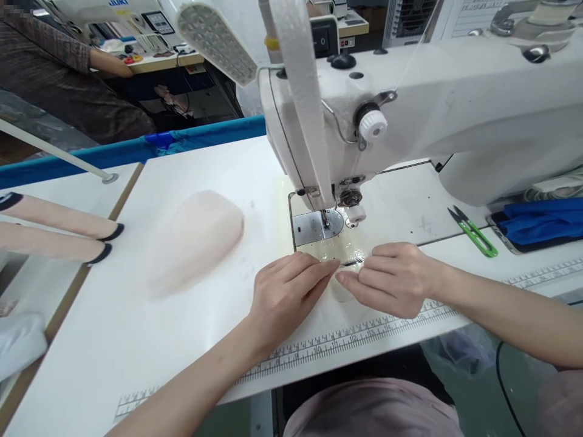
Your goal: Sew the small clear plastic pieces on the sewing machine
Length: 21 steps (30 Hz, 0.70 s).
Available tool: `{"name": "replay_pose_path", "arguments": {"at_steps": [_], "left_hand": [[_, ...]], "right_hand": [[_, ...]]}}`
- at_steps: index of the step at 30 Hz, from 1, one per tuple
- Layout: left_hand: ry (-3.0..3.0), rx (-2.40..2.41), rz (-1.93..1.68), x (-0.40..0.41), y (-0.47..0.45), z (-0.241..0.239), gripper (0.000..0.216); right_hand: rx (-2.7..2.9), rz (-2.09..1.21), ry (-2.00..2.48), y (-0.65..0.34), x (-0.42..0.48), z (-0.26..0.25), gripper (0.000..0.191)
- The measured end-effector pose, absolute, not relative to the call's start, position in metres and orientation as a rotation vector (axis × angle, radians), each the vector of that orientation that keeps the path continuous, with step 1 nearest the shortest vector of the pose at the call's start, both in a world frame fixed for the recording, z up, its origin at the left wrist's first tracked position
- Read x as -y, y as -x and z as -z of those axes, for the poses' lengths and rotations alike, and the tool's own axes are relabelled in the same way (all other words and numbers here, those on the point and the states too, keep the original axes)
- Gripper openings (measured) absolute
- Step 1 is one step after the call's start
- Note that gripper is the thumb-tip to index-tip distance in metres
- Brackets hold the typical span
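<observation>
Just in front of the sewing machine's needle plate (pixel 310 228), my two hands meet over a thin dark strip (pixel 351 263). My left hand (pixel 285 297) pinches its left end between thumb and fingers. On the other side, my right hand (pixel 394 279) is closed with its fingertips at the strip's right end. A bit of pale see-through material (pixel 341 292) shows below the strip, partly covered by my hands. The presser foot (pixel 325 220) stands behind them. To the left, a sheer beige fabric piece (pixel 204 237) lies flat on the white table (pixel 150 340).
Green thread snips (pixel 473 232) and a blue cloth (pixel 546 220) on a dark tray lie to the right. A printed ruler (pixel 328 345) runs along the front edge. Beige tubes with black ends (pixel 59 240) lie at the left. Another person's arm (pixel 109 62) is behind the blue cloth barrier (pixel 214 135).
</observation>
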<state>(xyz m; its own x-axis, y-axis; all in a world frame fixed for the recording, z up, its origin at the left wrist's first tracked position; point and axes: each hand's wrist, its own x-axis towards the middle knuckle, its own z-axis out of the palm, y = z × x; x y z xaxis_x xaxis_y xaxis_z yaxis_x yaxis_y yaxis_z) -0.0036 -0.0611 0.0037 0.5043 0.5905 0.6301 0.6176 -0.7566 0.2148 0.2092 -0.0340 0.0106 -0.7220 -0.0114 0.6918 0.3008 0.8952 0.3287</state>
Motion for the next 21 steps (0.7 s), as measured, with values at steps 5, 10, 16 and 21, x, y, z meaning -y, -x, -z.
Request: {"name": "replay_pose_path", "arguments": {"at_steps": [5, 10, 16, 21], "left_hand": [[2.941, 1.446, 1.24, 0.065, -0.001, -0.016, 0.007], [3.08, 1.619, 0.986, 0.068, -0.006, -0.017, 0.012], [2.753, 1.456, 0.888, 0.057, -0.006, 0.009, 0.006], [2.596, 1.374, 0.815, 0.053, -0.004, 0.012, 0.02]], "right_hand": [[2.328, 0.186, 0.421, -0.211, 0.036, -0.017, 0.019], [2.402, -0.915, 0.872, -0.212, 0.035, -0.028, 0.011], [2.396, -0.654, 1.129, -0.203, 0.022, -0.011, 0.012], [2.392, -0.437, 1.231, -0.197, 0.013, 0.005, 0.015]]}}
